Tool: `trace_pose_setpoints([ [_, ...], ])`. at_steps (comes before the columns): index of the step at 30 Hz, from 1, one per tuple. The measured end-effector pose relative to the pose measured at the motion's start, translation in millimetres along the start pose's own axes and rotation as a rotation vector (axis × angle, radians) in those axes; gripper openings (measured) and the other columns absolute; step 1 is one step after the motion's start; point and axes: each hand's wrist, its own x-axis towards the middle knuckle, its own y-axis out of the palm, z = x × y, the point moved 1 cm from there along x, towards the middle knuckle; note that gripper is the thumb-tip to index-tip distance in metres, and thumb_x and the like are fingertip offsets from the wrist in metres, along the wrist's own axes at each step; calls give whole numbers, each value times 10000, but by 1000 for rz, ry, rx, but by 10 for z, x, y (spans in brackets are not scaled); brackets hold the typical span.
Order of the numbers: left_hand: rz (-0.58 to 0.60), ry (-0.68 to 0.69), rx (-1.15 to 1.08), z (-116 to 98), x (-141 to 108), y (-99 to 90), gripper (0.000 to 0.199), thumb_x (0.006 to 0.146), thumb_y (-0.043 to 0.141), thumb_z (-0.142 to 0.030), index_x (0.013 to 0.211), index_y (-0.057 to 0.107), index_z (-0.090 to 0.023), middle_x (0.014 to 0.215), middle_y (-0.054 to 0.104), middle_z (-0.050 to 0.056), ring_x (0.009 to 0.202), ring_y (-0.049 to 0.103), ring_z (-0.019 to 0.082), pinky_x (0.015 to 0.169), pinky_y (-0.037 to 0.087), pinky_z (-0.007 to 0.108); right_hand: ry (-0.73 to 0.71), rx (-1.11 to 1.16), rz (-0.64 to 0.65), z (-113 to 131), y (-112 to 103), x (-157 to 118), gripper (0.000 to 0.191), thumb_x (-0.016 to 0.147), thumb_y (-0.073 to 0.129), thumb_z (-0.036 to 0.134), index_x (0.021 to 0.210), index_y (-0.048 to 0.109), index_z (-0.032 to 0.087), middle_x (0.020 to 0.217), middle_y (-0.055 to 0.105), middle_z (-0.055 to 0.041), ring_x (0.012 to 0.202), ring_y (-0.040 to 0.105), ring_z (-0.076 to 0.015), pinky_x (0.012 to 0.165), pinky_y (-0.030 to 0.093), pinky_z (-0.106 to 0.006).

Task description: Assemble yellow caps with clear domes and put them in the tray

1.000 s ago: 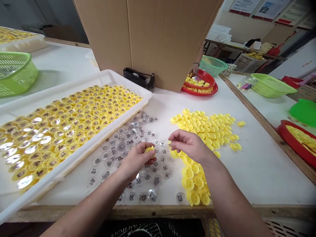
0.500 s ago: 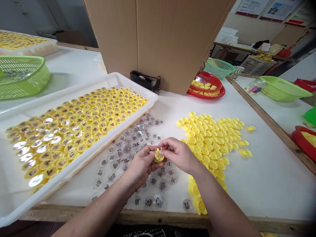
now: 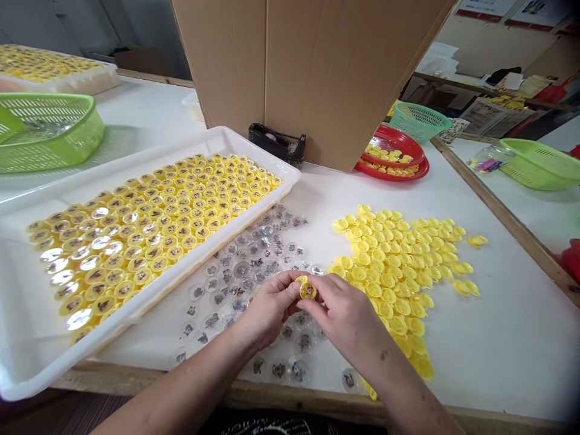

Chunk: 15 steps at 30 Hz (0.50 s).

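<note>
A small round yellow piece with a printed picture (image 3: 308, 290) is pinched between my two hands, above the table. My left hand (image 3: 275, 305) grips its left side with thumb and fingers. From the right, my right hand (image 3: 333, 302) closes on the same piece. Under and around my hands lie clear round discs with dark prints (image 3: 241, 269). To the right spreads a heap of plain yellow pieces (image 3: 392, 266). On the left stands a white tray (image 3: 131, 325) holding rows of yellow pieces with prints (image 3: 140, 263).
A tall cardboard box (image 3: 308, 78) stands at the back, with a black tape dispenser (image 3: 277, 144) before it. Red plates (image 3: 419, 172) lie right of it. Green baskets (image 3: 49, 142) stand at left and right. A wooden strip (image 3: 502, 217) crosses the right side.
The view has shifted, so most things sit a little further right. The held yellow piece is turned differently, and the fingers of my right hand have moved around its right side.
</note>
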Motion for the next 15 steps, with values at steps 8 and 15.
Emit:
trace_pose_setpoints([
  [8, -9, 44, 81, 4, 6, -56, 378, 727, 731, -344, 1048, 623, -176, 848, 636, 26, 722, 583, 114, 667, 468, 234, -36, 68, -160, -40, 108, -26, 224, 809, 582, 119, 1017, 567, 199, 863, 639, -69, 747, 622, -212, 658, 533, -355],
  [15, 44, 123, -12, -1, 6, -28, 312, 722, 746, -247, 997, 619, -171, 820, 653, 16, 733, 604, 104, 747, 477, 243, -71, 144, -286, -54, 80, -20, 295, 812, 561, 87, 1072, 584, 225, 1040, 639, -95, 927, 636, -219, 788, 550, -352],
])
